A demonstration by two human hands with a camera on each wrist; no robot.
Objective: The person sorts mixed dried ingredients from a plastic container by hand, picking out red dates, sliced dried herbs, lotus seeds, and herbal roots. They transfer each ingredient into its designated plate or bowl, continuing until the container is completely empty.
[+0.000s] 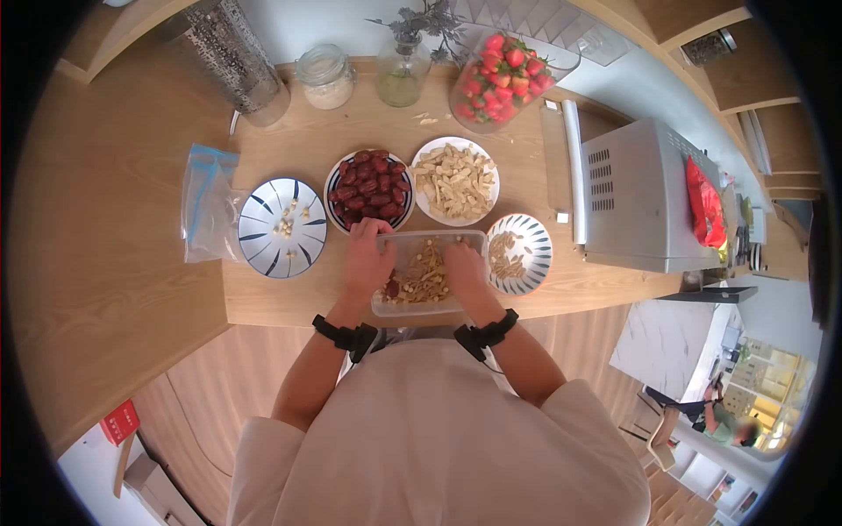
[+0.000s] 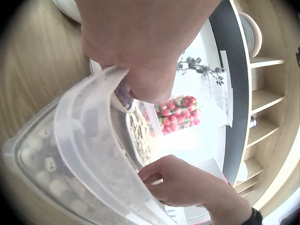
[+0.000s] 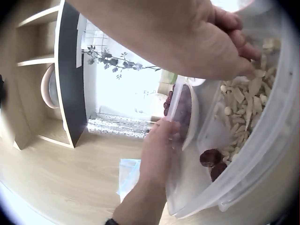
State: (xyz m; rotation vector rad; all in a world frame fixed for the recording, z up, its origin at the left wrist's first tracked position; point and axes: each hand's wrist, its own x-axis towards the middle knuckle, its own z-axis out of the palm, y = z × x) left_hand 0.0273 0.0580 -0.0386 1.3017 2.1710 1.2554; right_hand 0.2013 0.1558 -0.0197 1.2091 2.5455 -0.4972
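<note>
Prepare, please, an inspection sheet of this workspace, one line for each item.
Surface: wooden table, pale specks towards the back.
Job's things: translucent container with pale pieces and dates; bowl of dates; three plates.
Clutter: clear bag at left; jar, vase, strawberries behind.
Hands: left hand grips the container's edge; right hand is inside, grasp unclear.
Cables: thin dark cord by the right wristband.
Surroundings: grey appliance at right; another person in the background.

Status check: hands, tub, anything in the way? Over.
Left hand grips the tub's rim. Right hand in the tub at the pieces; hold unclear. Two dates at tub's left end. Date bowl close behind.
</note>
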